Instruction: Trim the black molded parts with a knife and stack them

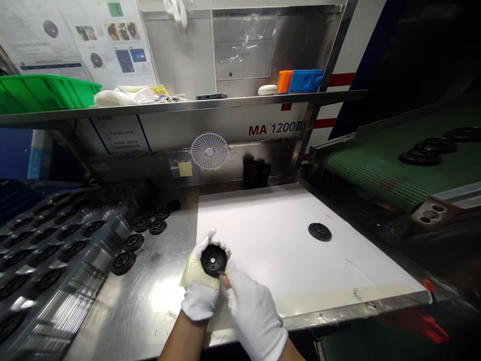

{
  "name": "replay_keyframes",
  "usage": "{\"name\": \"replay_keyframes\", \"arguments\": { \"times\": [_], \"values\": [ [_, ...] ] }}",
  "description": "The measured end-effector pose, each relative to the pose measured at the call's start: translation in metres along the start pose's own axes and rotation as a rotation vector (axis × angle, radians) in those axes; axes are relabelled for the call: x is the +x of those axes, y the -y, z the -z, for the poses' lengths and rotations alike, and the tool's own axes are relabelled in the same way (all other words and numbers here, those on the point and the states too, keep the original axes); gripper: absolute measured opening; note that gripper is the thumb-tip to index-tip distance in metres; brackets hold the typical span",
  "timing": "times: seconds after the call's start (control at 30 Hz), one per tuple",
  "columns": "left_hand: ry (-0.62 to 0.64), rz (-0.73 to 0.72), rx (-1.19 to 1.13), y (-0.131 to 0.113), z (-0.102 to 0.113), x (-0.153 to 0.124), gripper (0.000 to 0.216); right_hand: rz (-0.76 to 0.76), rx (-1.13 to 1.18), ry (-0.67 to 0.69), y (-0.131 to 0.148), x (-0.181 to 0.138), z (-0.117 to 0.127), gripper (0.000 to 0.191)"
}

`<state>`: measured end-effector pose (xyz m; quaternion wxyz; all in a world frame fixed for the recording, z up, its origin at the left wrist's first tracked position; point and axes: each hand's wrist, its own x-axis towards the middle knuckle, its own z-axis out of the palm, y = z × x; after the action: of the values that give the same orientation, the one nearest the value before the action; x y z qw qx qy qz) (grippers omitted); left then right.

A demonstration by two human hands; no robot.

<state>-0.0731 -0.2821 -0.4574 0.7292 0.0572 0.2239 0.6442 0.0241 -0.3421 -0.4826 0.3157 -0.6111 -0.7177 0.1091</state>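
Both of my hands wear white gloves and meet over the front edge of the steel bench. My left hand (199, 286) is closed around a round black ribbed disc (214, 259), held face up. My right hand (252, 312) pinches at the lower right edge of that disc with thumb and forefinger; whether a small tool is in the pinch I cannot tell. A second black disc (319, 231) lies alone on the white mat (285, 260) to the right.
Several black discs (140, 235) lie on the steel bench left of the mat, beside a clear tray (41, 255) filled with more. A green conveyor (387, 170) at right carries discs. A small white fan (209, 150) and a shelf with a green bin (41, 93) stand behind.
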Motion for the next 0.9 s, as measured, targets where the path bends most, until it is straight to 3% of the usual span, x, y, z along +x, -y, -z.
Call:
{"name": "replay_keyframes", "arguments": {
  "times": [0.13,0.37,0.53,0.7,0.8,0.9],
  "values": [
    [-0.036,-0.032,-0.049,0.0,-0.01,0.0,0.007,0.045,0.089,0.041,0.002,-0.001,0.007,0.026],
    [-0.049,0.021,-0.065,-0.002,-0.019,-0.01,0.013,-0.043,0.163,0.031,-0.02,0.017,0.042,0.034],
    [0.013,0.026,-0.115,0.006,-0.027,-0.008,0.01,-0.034,0.093,0.023,-0.019,0.02,0.037,0.031],
    [-0.047,-0.001,-0.08,0.01,-0.034,-0.008,0.008,0.035,0.071,0.075,-0.017,0.017,0.034,0.029],
    [-0.049,-0.058,0.022,0.011,-0.037,-0.009,0.016,-0.008,0.16,0.122,-0.03,0.022,0.049,0.033],
    [-0.064,-0.027,0.037,0.015,-0.038,-0.006,0.024,-0.058,0.226,0.107,-0.051,0.026,0.067,0.033]
  ]
}}
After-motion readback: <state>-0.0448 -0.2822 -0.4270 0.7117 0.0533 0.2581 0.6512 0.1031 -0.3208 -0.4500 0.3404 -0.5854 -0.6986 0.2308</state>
